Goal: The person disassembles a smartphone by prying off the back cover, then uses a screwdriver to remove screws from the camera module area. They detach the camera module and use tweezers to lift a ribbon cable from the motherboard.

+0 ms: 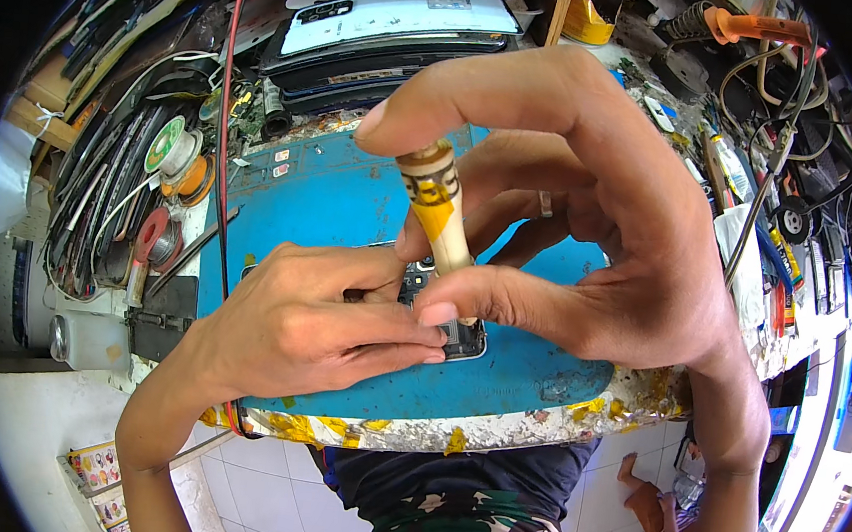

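While the left hand (307, 317) holds the opened phone (467, 341), the right hand (617, 251) grips a screwdriver (442, 210) over it; screwing seems unfinished.

On the bench (519, 423), a phone (466, 345) is laid on a mat (302, 191), with stacked panels (395, 22) set behind it, spools (182, 159) to the left and a soldering iron (755, 29) back right.

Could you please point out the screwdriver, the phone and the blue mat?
Screwdriver (437, 217): head view, on the yellow part of its handle.
Phone (465, 341): head view, on its exposed inside, near the lower end.
Blue mat (322, 193): head view, on a bare stretch above the left hand (316, 322).
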{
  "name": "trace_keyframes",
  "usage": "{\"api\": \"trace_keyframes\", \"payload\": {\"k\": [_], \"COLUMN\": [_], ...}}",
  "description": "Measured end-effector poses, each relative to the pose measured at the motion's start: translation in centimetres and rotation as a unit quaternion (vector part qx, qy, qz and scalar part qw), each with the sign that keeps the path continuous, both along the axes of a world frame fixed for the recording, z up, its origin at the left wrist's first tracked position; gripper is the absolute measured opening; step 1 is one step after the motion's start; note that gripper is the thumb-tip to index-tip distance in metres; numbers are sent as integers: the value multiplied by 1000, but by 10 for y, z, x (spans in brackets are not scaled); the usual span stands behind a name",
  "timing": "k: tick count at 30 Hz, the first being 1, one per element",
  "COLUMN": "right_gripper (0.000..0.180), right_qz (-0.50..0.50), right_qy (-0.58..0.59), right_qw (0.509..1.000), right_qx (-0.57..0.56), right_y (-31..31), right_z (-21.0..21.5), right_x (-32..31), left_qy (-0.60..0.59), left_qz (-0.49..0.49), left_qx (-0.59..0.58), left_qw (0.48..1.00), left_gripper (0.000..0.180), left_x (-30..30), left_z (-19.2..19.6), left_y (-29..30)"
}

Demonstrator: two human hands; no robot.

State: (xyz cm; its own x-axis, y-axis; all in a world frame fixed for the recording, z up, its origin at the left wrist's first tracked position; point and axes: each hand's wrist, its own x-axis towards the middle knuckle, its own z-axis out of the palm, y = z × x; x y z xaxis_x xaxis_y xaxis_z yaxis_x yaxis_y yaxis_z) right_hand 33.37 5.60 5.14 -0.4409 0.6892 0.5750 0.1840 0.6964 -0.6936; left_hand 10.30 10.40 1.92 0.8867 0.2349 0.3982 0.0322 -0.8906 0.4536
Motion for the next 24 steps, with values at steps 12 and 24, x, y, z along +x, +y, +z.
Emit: {"api": "trace_keyframes", "payload": {"k": [12, 24], "right_gripper": [60, 58], "right_qz": [30, 14], "right_qy": [8, -70], "right_qw": [999, 914], "right_qx": [-17, -400], "right_y": [-6, -7], "right_z": [1, 47], "right_x": [1, -4], "left_qy": [2, 10], "left_qz": [18, 18], "left_qx": [2, -13], "left_qw": [1000, 1000], "left_gripper": [21, 20], "left_x": [0, -2], "left_z": [3, 8], "left_y": [-2, -2]}}
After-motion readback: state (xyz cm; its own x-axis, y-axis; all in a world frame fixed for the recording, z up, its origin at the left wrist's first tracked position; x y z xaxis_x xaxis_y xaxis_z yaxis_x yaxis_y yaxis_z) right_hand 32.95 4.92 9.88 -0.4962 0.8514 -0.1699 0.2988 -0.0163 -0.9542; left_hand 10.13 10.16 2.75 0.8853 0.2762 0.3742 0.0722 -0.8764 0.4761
